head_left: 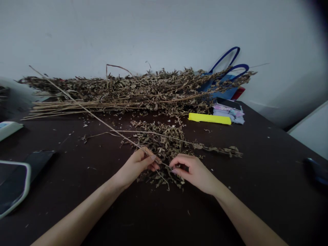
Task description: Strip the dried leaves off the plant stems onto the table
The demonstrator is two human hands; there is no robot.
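Note:
My left hand [139, 165] is pinched on a long thin dry stem [84, 109] that runs up and to the left over the dark table [102, 205]. My right hand [193, 171] is closed in a pinch on the same stem's near end, a few centimetres from the left hand. Under and behind both hands lies a loose heap of stripped dry leaves [161, 140]. Another leafy stem [217, 149] lies to the right of the heap. A big bundle of dried leafy stalks [133, 90] stretches along the wall behind.
A yellow bar-shaped object [209, 118] and folded cloth [229, 112] lie at the back right, beside a blue-handled bag [225, 78]. A dark tray with a white rim [12, 184] sits at the left edge, with a white device [7, 128] behind it. A dark object [316, 171] lies far right.

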